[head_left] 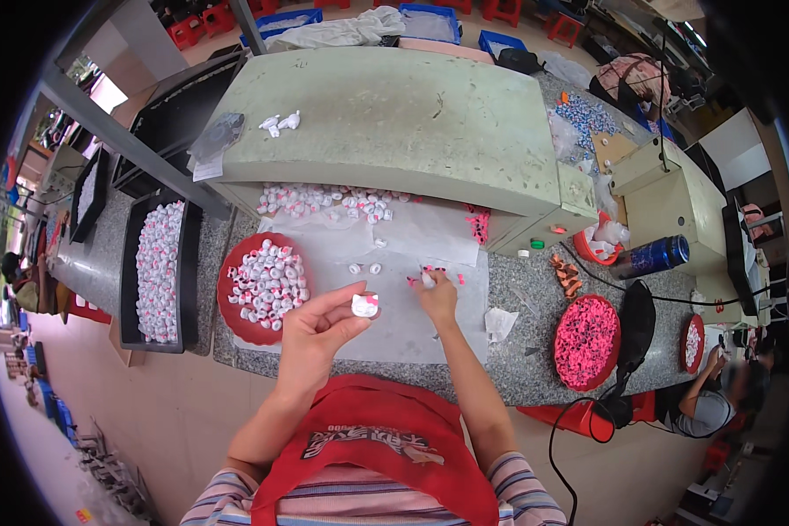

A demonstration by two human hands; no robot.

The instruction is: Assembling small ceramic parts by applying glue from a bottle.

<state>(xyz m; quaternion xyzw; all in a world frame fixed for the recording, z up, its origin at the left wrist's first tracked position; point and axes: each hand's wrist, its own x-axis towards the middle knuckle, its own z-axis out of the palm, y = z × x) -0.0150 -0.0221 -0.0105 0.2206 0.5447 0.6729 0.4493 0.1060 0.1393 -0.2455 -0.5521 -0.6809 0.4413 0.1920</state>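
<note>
Between the thumb and fingertips of my left hand (pixel 317 331) is a small white figurine head (pixel 365 305) with a pink patch. My right hand (pixel 437 296) is closed, its fingers pinched at the white sheet (pixel 386 333). Something whitish shows at those fingertips, too small to make out. Small pink pieces (pixel 460 280) lie scattered around them. Just beyond my hands, a few loose white heads (pixel 374 268) rest on the sheet. To the left of my left hand, a red bowl (pixel 226 307) holds many white heads with pink parts.
A pale green metal box (pixel 394 114) stands over the work surface, with heads heaped beneath its front edge. Left is a black tray (pixel 128 289) of heads. On the right are a red bowl of pink pieces (pixel 586 342), a blue can (pixel 653 256), a black cable and a co-worker (pixel 719 399).
</note>
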